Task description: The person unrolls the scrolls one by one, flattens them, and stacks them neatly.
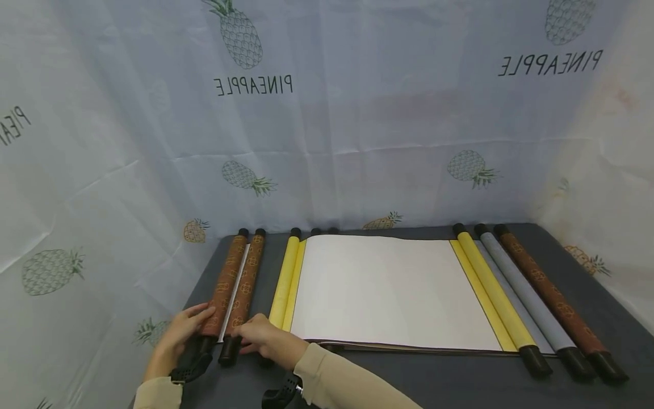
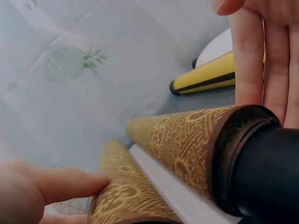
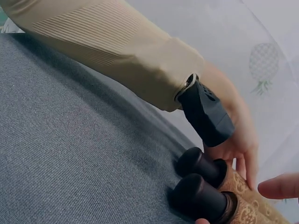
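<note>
A brown patterned scroll is mostly rolled up; its left roll (image 1: 228, 278) and right roll (image 1: 250, 272) lie side by side, a narrow white strip (image 1: 236, 292) between them. My left hand (image 1: 181, 332) lies along the outer side of the left roll, touching it near the front end with straight fingers. At the front of the right roll, my right hand (image 1: 268, 338) touches its side near the black knob (image 1: 230, 351). Long straight fingers (image 2: 247, 60) of that hand show beside the roll in the left wrist view. Their contact underneath is hidden.
To the right, an opened scroll with a blank white sheet (image 1: 388, 289) and yellow rolls (image 1: 493, 287) lies over others. A grey roll (image 1: 526, 289) and a brown roll (image 1: 552, 295) lie beside it. Pineapple-print curtain (image 1: 332, 113) encloses the dark table (image 1: 434, 375).
</note>
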`<state>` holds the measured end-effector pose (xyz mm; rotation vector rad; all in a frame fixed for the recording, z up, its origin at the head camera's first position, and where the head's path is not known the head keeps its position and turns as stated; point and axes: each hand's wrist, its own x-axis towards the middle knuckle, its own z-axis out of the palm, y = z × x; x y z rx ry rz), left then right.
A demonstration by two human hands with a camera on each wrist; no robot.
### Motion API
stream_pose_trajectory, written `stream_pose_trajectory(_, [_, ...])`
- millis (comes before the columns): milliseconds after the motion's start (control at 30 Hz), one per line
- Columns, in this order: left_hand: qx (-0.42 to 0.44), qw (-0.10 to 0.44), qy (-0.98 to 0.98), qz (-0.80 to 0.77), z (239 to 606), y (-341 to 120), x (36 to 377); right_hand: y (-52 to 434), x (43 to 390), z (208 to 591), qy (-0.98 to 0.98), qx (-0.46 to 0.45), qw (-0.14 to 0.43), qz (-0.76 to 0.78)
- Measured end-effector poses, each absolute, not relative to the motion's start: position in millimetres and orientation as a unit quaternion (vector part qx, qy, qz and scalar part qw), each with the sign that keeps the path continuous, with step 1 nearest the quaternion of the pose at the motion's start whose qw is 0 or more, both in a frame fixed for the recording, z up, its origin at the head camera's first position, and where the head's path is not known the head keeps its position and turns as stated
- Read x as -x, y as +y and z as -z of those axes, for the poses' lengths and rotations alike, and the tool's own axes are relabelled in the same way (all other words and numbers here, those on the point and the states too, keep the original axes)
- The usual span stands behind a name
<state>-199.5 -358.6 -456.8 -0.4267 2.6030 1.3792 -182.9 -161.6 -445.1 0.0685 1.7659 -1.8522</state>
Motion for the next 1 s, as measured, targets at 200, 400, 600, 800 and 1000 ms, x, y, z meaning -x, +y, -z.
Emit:
stream_pose_trajectory(200, [0.131,0.116,0.864,-0.472,456,-351,199,-164,186,448,0.658,-0.021,0.313,0.685])
stream_pose_trajectory(400, [0.119,0.128,0.86,-0.48,452,-344,197,-165,186,447,0.663,-0.006,0.312,0.681])
stream_pose_trajectory(600, [0.106,0.137,0.842,-0.511,448,-335,195,-161,188,440,0.708,-0.001,0.252,0.66])
stream_pose_trajectory(800, [0.103,0.147,0.804,-0.567,446,-321,197,-143,194,431,0.762,0.04,0.181,0.621])
stream_pose_trajectory(1000, [0.094,0.156,0.785,-0.592,442,-307,201,-121,198,425,0.777,0.067,0.175,0.601])
